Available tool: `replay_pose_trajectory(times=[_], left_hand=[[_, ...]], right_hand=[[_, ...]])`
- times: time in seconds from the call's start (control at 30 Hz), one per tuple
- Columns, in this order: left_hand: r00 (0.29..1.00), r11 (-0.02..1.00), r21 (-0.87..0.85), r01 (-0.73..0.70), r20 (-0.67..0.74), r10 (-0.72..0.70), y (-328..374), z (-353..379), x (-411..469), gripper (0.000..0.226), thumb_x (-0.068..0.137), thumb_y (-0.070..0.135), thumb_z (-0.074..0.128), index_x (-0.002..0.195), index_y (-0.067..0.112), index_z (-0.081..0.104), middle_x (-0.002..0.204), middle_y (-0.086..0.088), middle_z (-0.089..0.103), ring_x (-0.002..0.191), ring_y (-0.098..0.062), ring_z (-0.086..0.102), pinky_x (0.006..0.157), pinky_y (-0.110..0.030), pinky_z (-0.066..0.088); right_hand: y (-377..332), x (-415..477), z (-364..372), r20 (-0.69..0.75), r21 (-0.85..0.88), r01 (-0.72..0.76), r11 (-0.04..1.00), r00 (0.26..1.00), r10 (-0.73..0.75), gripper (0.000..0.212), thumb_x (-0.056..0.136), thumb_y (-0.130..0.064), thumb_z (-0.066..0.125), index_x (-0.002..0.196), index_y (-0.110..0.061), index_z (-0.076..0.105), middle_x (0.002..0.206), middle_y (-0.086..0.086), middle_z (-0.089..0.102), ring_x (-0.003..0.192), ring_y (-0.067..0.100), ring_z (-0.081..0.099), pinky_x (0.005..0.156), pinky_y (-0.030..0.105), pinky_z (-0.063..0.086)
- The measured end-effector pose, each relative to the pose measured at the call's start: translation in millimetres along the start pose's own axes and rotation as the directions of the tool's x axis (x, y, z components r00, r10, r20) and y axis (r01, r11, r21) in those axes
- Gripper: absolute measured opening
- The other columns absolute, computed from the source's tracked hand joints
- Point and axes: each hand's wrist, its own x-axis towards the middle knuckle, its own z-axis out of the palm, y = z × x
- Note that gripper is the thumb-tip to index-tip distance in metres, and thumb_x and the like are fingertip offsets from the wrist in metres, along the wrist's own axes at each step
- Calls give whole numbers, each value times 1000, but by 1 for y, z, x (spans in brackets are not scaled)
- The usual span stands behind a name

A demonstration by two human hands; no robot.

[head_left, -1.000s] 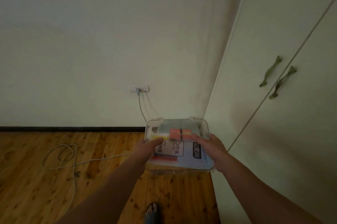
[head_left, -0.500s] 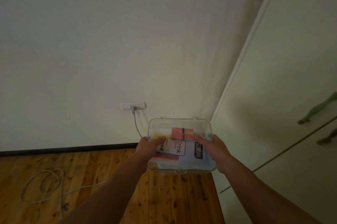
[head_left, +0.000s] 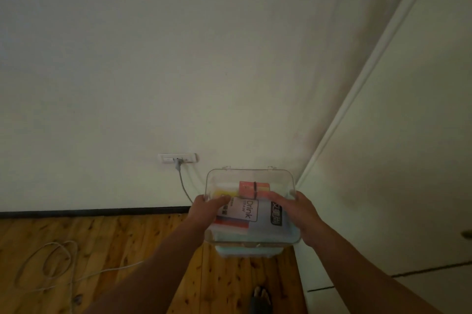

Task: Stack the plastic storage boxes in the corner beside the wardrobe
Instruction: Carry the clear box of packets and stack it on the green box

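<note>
Clear plastic box (head_left: 251,214) is gripped lower centre by left hand (head_left: 207,209) and right hand (head_left: 297,214). Wardrobe (head_left: 398,160) is seen at right, approx. adjacent.

Clear storage box (head_left: 250,177) shows orange, yellow, pale-blue packs (head_left: 263,189) inside; below it, knotty amber floor (head_left: 115,237) and black skirting (head_left: 89,212).
</note>
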Motion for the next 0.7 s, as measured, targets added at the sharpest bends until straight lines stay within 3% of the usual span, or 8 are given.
replay_pose_trajectory(times=[0.13,0.27,0.4,0.5,0.7], left_hand=[[999,999,-22,34,-9,-34,7,23,23,53,83,28,71,124,1,51,105,-18,67,88,-29,69,57,-33,56],[997,997,-31,67,-34,-68,9,42,46,53,82,29,72,123,3,51,107,-17,66,91,-30,68,72,-42,59],[995,997,-31,76,-63,-78,7,59,67,50,82,26,72,122,3,52,104,-14,67,83,-23,69,47,-22,53],[992,995,-31,96,-74,-98,1,65,84,48,82,23,71,123,4,53,104,-12,68,83,-21,69,48,-22,52],[989,990,-30,137,-52,-138,-19,74,121,39,82,19,72,115,10,54,96,-7,69,71,-12,69,46,-19,51]], right_hand=[[-3,41,-12,47,-24,-9,1000,999,10,50,72,-41,80,104,-27,45,84,-6,60,75,6,58,56,23,45],[-2,76,-23,88,-63,-22,998,996,27,49,69,-44,82,103,-18,58,93,3,68,82,15,66,63,30,54],[3,105,-32,136,-82,-37,996,989,48,51,68,-44,83,107,-16,65,101,9,71,89,21,69,75,39,59],[10,121,-34,150,-79,-35,996,988,47,44,67,-45,82,102,-23,66,101,4,71,87,16,69,73,34,58],[45,155,-31,119,-113,-107,988,985,121,60,71,-44,80,121,-18,60,108,5,68,97,22,65,76,36,56]])
